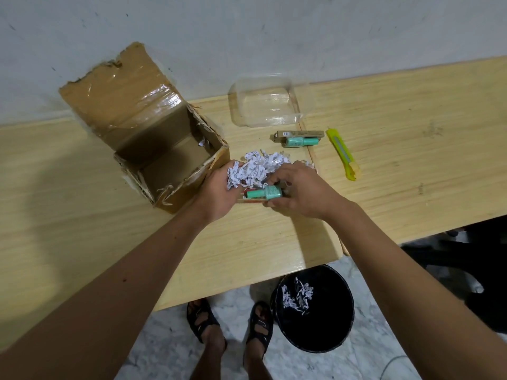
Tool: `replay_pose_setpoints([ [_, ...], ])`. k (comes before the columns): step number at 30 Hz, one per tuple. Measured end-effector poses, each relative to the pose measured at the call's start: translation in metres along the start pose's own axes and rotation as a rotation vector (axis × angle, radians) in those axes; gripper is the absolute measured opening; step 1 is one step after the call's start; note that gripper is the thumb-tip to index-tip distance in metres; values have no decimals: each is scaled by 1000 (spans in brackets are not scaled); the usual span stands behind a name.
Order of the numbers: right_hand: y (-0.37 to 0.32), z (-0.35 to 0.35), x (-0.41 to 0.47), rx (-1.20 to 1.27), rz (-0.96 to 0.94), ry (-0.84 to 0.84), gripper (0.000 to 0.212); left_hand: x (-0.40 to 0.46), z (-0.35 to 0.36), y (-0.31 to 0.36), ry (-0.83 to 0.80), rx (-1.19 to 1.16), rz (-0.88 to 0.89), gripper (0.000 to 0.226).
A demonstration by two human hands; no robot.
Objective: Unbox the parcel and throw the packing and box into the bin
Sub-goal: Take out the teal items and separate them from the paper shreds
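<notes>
Bin point(312, 311), bottom centre, holds some shreds. Mid-frame, left hand point(219, 193) cups shredded paper point(260, 165); right hand point(296, 190) pinches green bottle point(264, 193). Box point(164, 160) sits open w/ flap up, centre-left. Best: lift bottle clear, set by other items, then scoop shreds w/ both hands. Labels too small to read.

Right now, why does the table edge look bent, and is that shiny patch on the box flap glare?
In the head view, the wide-angle lens bows the table edges, more toward the frame's sides. The tape on the cardboard box flap throws back pale glare. A soft shadow falls on the table left of the box. The clear plastic container nearly fades into the wall. The black bin interior is too dark for detail beyond the shredded paper.
</notes>
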State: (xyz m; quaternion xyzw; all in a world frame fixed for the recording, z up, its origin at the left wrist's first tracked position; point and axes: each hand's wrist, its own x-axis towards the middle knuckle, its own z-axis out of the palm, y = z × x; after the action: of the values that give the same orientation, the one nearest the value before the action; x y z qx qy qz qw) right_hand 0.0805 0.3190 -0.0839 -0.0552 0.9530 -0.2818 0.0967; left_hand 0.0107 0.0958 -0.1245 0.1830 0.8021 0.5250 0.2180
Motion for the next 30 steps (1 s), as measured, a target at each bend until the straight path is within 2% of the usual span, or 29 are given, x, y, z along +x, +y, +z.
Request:
replay_pose_setpoints([
  [4, -4, -2, -18, 70, -54, 49, 37, -2, 0, 4, -11, -8, 26, 38],
  [10, -4, -19, -35, 138, -14, 102, 41, -2, 0, 3, -13, 28, -30, 38],
  [16, 2, -56, -38, 158, -10, 188, 37, -4, -1, 7, 13, 61, 8, 44],
  [21, 28, -76, -31, 153, 65, 309, 39, -4, -1, 5, 32, -5, 57, 45],
  [24, 51, -79, -20, 148, 151, 340, 40, -2, 1, 2, 27, -22, 69, 36],
  [25, 58, -78, -16, 143, 174, 343, 40, -2, 1, 2, 24, -23, 71, 37],
  [28, 73, -73, -6, 126, 213, 349, 42, -3, -1, 1, 23, 4, 85, 60],
  [30, 78, -70, 0, 123, 229, 340, 44, -2, -1, -2, 30, 5, 94, 44],
])
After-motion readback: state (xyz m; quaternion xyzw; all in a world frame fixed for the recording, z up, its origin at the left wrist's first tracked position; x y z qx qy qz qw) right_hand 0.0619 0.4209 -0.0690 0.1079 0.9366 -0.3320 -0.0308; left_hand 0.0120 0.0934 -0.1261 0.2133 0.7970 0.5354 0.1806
